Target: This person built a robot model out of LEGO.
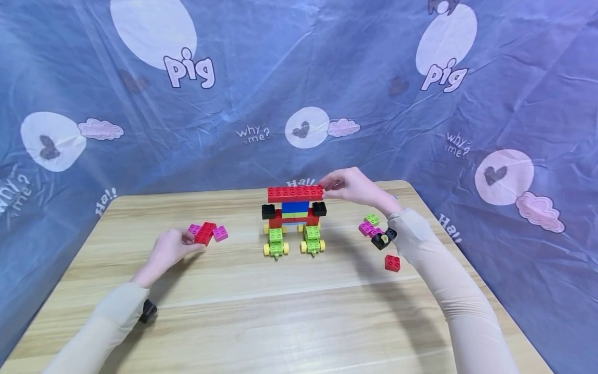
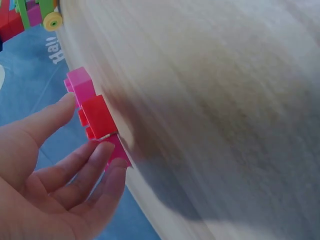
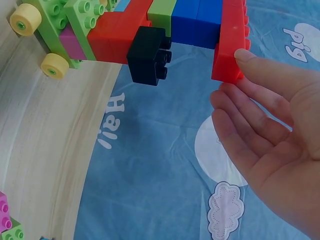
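My left hand [image 1: 169,249] is at the left of the table, thumb and fingertips about a red brick [image 2: 100,117]. Pink bricks [image 1: 220,233] sit on either side of that brick, one partly behind my fingers in the left wrist view. Mid-table stands a built brick vehicle [image 1: 295,210] with green wheeled bases, yellow wheels, a blue and green middle and black side bricks [image 3: 145,57]. Red studded bricks [image 1: 295,194] form its top bar. My right hand [image 1: 352,186] pinches the right end of this bar, thumb on one face and fingers at its end.
On the right, below my right forearm, lie a green brick [image 1: 371,219], pink bricks [image 1: 366,228] and black pieces [image 1: 380,240]. A single red brick [image 1: 392,263] lies nearer the front. Blue printed cloth [image 1: 252,104] hangs behind and beside the wooden table [image 1: 280,317].
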The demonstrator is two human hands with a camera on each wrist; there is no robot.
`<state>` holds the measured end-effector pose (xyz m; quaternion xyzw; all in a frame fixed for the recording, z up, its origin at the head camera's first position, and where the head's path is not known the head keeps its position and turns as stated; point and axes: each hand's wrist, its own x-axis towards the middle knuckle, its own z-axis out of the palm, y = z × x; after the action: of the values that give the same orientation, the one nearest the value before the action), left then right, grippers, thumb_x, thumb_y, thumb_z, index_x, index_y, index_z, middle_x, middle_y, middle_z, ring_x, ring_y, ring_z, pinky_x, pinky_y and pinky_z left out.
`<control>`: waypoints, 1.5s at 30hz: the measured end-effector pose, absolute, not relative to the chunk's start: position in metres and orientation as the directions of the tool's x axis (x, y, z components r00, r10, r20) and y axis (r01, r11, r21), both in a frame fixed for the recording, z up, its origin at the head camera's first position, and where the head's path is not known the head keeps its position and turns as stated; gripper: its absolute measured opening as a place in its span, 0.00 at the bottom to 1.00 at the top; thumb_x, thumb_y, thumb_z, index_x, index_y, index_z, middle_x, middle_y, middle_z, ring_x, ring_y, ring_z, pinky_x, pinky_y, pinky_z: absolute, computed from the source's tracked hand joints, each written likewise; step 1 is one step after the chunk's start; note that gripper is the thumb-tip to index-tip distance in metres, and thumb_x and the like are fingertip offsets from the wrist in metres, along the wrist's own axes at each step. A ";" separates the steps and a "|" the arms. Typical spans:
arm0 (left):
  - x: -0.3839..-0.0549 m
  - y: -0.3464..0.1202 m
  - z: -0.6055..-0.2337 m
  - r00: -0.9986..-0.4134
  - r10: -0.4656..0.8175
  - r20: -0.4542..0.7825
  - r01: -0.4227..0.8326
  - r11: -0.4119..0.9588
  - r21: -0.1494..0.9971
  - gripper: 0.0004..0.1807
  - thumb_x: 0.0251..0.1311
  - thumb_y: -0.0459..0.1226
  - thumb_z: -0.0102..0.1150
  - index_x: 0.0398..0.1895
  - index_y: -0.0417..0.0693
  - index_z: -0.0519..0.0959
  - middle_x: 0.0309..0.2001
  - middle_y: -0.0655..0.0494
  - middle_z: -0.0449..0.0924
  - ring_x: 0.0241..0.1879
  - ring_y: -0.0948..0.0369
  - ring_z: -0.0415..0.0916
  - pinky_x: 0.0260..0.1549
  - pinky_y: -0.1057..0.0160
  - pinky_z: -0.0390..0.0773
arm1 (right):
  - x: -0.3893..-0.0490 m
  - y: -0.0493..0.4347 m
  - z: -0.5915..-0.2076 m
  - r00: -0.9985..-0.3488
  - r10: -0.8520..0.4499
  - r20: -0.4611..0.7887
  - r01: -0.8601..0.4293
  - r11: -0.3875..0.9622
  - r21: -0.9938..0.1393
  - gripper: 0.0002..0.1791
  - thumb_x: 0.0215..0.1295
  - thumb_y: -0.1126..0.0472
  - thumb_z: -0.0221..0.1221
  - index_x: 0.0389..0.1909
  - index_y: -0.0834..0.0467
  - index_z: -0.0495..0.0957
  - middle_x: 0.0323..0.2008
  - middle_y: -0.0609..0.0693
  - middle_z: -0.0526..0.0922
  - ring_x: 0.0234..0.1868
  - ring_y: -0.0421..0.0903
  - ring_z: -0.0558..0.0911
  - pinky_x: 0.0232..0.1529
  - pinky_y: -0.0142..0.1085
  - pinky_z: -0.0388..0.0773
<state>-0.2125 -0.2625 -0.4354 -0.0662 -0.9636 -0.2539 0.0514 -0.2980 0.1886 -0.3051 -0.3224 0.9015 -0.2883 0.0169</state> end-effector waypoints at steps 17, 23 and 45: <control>-0.223 -0.253 -0.441 -0.984 0.044 0.172 0.112 0.907 0.406 0.24 0.49 0.45 0.74 0.16 0.43 0.68 0.14 0.55 0.64 0.18 0.59 0.60 0.17 0.65 0.59 | -0.299 0.190 -0.306 -0.779 -0.600 0.182 -0.598 0.624 -0.504 0.16 0.60 0.62 0.68 0.50 0.61 0.84 0.46 0.58 0.88 0.45 0.51 0.87 0.50 0.45 0.85; -0.227 -0.254 -0.436 -0.994 0.023 0.110 0.064 0.917 0.395 0.20 0.53 0.43 0.70 0.19 0.42 0.70 0.16 0.52 0.68 0.19 0.57 0.63 0.16 0.64 0.62 | -0.300 0.188 -0.306 -0.771 -0.607 0.191 -0.608 0.615 -0.502 0.16 0.61 0.62 0.68 0.50 0.61 0.84 0.46 0.58 0.88 0.45 0.51 0.87 0.50 0.44 0.85; -0.219 -0.274 -0.389 -0.996 0.049 0.076 0.082 0.842 0.533 0.20 0.55 0.40 0.67 0.44 0.31 0.83 0.36 0.38 0.87 0.35 0.48 0.83 0.36 0.54 0.75 | -0.299 0.189 -0.307 -0.776 -0.606 0.173 -0.597 0.618 -0.512 0.16 0.61 0.62 0.67 0.50 0.61 0.84 0.47 0.57 0.88 0.46 0.51 0.87 0.52 0.46 0.85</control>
<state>-0.2187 -0.2743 -0.3894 -0.0340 -0.9592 -0.2791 0.0297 -0.2988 0.1895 -0.3075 -0.3342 0.8995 -0.2813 0.0083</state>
